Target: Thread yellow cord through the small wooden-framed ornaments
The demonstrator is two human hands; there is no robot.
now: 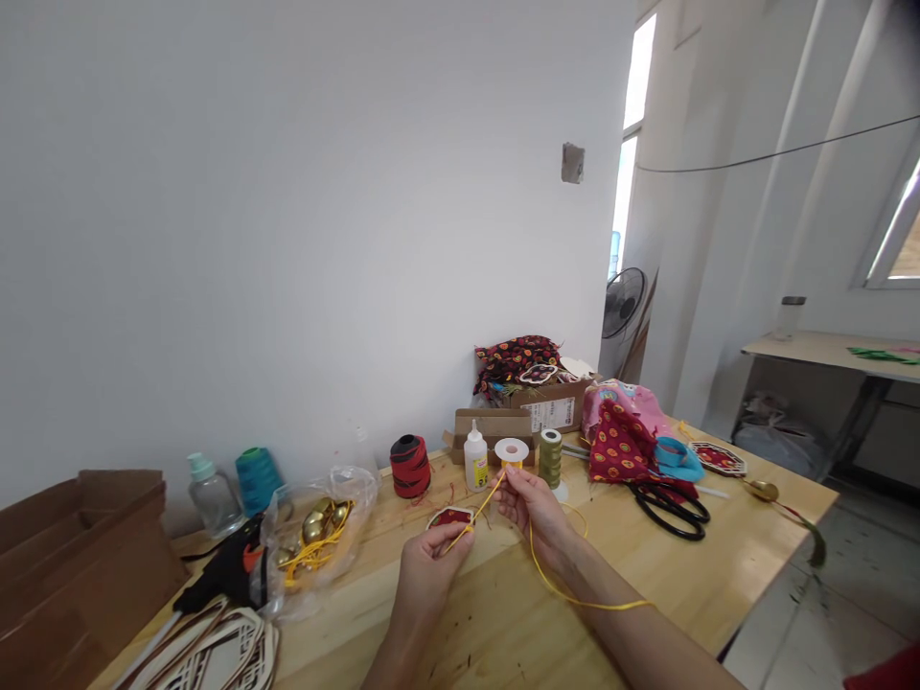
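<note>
A yellow cord [489,500] runs taut between my two hands over the middle of the table. My left hand [432,565] pinches its lower end, where a small knot or loop seems to sit at the fingertips. With thumb and fingers closed, my right hand [536,513] grips the upper end. From there the cord loops down and lies across my right forearm. Behind my left hand lies a red ornament with a pale rim [449,517], partly covered by the fingers. A white spool [512,450] stands just behind my right hand, which hides its lower part.
Behind my hands stand a glue bottle [475,460], a red-black thread cone [410,467] and an olive thread spool [550,458]. Black scissors [672,510] and red patterned cloth [622,446] lie right. Leftward are a bag of gold bells [320,527], a glue gun [222,570] and a cardboard box [86,546].
</note>
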